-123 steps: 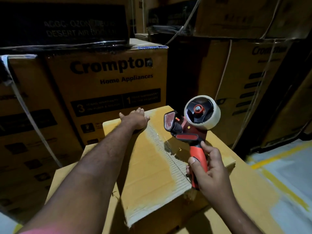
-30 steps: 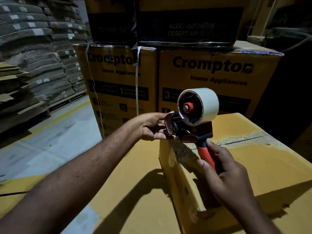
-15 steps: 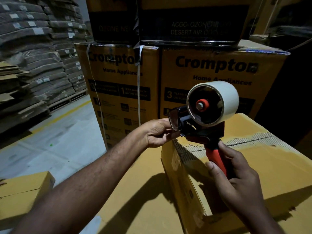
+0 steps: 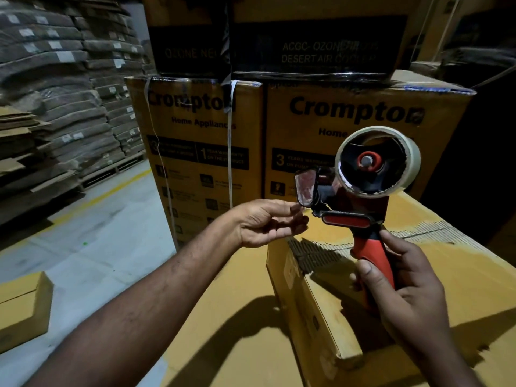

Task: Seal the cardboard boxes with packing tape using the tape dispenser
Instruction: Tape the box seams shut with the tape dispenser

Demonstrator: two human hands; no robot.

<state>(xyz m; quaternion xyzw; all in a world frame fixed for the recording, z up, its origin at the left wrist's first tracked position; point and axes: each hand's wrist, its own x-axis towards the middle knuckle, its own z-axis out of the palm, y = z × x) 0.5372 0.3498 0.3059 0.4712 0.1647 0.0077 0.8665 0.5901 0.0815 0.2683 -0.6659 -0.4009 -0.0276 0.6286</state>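
Observation:
My right hand [image 4: 402, 291] grips the red handle of a tape dispenser [image 4: 360, 196] and holds it upright above a yellow cardboard box [image 4: 460, 277]. A roll of clear tape [image 4: 377, 160] sits on its hub. The box top has a torn strip of bare corrugation along its closed seam. My left hand [image 4: 268, 222] is at the dispenser's front guard, fingertips pinching at the tape end just below it; the tape itself is too clear to make out.
The box stands on a larger flat yellow carton [image 4: 223, 317]. Tall printed cartons [image 4: 357, 135] are stacked right behind. Piles of flattened cardboard [image 4: 61, 107] line the left wall. A small yellow box [image 4: 22, 305] lies on the grey floor at left.
The dispenser has come up and closer to the camera over the last second. My left hand has stayed at its front end. Four seconds ago that hand pressed flat on the box top.

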